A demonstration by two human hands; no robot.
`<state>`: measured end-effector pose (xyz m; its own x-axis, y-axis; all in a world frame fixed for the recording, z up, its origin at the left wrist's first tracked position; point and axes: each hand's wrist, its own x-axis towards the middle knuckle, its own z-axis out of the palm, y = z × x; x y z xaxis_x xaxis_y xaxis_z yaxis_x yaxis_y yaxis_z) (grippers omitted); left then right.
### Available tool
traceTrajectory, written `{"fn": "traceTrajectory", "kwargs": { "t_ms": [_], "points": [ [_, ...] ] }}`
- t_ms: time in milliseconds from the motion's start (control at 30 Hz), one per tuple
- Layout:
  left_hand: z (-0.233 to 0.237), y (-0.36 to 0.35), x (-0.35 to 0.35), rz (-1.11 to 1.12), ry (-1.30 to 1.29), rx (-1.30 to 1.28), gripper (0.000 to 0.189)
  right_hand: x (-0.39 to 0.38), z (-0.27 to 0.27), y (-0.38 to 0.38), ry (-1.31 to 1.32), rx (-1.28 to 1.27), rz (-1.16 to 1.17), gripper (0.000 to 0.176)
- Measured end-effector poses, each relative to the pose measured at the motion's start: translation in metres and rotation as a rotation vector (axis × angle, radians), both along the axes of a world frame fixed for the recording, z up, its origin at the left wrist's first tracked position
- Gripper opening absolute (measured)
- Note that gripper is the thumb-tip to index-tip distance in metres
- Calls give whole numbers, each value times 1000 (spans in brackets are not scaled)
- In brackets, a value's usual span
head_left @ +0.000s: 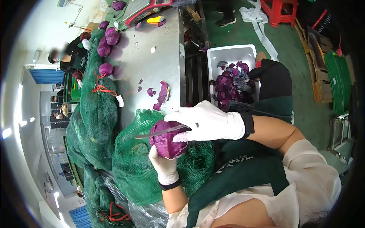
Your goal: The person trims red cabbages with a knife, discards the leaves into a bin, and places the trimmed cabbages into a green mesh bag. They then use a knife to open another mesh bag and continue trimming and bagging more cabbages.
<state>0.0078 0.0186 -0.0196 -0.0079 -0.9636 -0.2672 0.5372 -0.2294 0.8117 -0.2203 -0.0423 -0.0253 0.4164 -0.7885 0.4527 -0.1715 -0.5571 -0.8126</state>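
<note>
A purple cabbage rests in my white-gloved left hand, whose fingers are wrapped round its side, above a green mesh bag. My right hand, also gloved in white, is closed on a knife. The knife's dark blade lies across the cabbage, and fingers of my right hand touch the cabbage too. How deep the edge sits in the leaves, I cannot tell. Torn purple leaves lie on the metal table beside the bag.
Several cabbages and full green net bags line the table's far side, near a red-edged scale and a yellow-handled tool. A white bin of leaf scraps stands on the floor. A person works opposite.
</note>
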Motion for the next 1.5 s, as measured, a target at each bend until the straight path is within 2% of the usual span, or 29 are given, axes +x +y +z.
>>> {"fn": "traceTrajectory", "kwargs": {
  "t_ms": [33,133,233,267,333,400,467,500,567,600,633,700,733,833,867,933,967,1000,1067,1100,1167,1200,1267,1500],
  "points": [
    [2,0,2,-21,76,12,75,0,-3,-1,-2,-5,-1,54],
    [0,6,7,-5,23,21,73,1,-9,-1,-26,54,78,52],
    [-5,7,10,36,-106,34,67,4,-3,5,96,-117,-29,31],
    [-6,5,9,66,-190,53,65,5,-6,3,99,-119,-26,31],
    [-2,2,6,22,-88,83,67,11,-18,-5,-150,-78,-43,22],
    [-1,-2,7,-21,10,105,70,15,-28,-22,-362,391,73,18],
    [-2,-4,11,-59,-88,29,76,10,-24,-24,-344,781,203,32],
    [-2,-5,13,-65,-121,1,79,10,-16,-17,-287,715,215,48],
    [5,-8,16,-108,167,45,77,43,-54,-15,-385,206,76,58],
    [8,-9,16,-137,313,66,76,42,-50,-16,-377,193,59,58],
    [13,-4,15,-117,185,-25,77,42,-45,-17,-368,180,43,58],
    [4,-8,10,-15,-726,-283,101,34,-32,-17,-307,875,273,54],
    [5,-6,10,48,-714,-466,108,36,-33,-19,-300,875,278,54],
    [12,-11,17,52,-837,-370,113,49,-34,-24,-300,1010,305,51],
    [10,-13,23,64,-838,-372,113,52,-31,-27,-249,965,243,49],
    [4,-14,30,38,-1428,-406,110,57,-27,-27,-151,885,118,45],
    [1,-14,27,49,-1571,-365,107,65,-48,-27,-109,477,62,47],
    [-6,-17,27,19,-1658,-360,106,70,-46,-28,-48,70,-87,49],
    [-9,-19,24,62,-1647,-289,106,62,-41,-18,197,205,-5,55],
    [-11,-21,23,59,-1637,-285,106,62,-38,-11,247,96,-52,56],
    [-14,-27,21,61,-1697,-448,106,61,-30,-5,317,79,-15,62],
    [-13,-29,18,61,-1691,-447,106,62,-29,-4,336,55,-22,65],
    [-8,-30,9,-3,-1527,-288,107,64,-30,-5,378,71,-35,67],
    [-10,-38,-8,9,-1756,-322,105,81,-37,-15,557,40,-206,66]
  ]
}}
